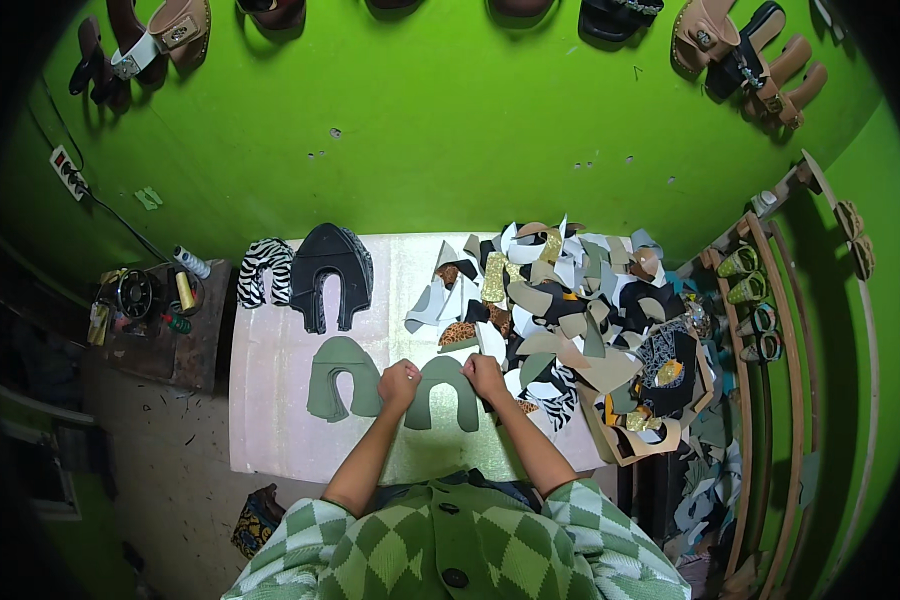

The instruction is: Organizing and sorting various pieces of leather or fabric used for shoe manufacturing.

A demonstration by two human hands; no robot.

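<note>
A green U-shaped cut piece [444,374] lies on the table right in front of me, its two legs toward my body. My left hand [400,384] is closed at its left edge, and my right hand [484,377] is closed at its upper right edge. The fingertips are too small to make out well. To the left sits a stack of matching green U-shaped pieces [341,362]. Farther back stand a stack of black U-shaped pieces [332,258] and a smaller stack in zebra print [265,262].
A heap of mixed scraps [570,290] covers the table's right side, beside a box of scraps [625,455]. The pale table [280,440] meets a green wall [450,150] hung with sandals [705,35]. At left is a sewing machine [135,293]; at right, a wooden rack [785,380].
</note>
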